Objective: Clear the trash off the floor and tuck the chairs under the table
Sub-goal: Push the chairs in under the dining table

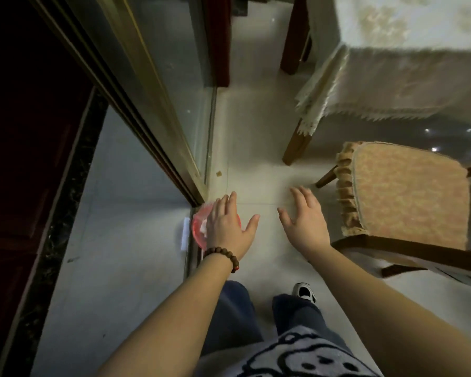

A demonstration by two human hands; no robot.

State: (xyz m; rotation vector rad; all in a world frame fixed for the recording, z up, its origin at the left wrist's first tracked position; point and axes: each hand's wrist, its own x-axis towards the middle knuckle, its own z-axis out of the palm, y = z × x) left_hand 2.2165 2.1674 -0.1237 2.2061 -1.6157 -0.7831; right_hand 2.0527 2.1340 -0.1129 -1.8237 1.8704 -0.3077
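My left hand point(227, 223), with a bead bracelet on the wrist, hovers open, fingers spread, over a pink translucent bin point(197, 229) that stands by the sliding door track. Something white lies in the bin. My right hand point(305, 219) is open too, palm down above the pale floor tiles, holding nothing. A wooden chair point(408, 194) with an orange cushioned seat stands pulled out just right of my right hand. The table point(408, 85), covered by a cream fringed cloth, is beyond it at the upper right. A small brown scrap point(218, 173) lies on the floor near the glass door.
A glass sliding door with a brass frame point(158, 104) runs diagonally on the left, a dark wooden door beyond it. Dark red furniture legs point(294, 36) stand at the top. A white object point(185, 233) lies by the track. My legs and a shoe are below.
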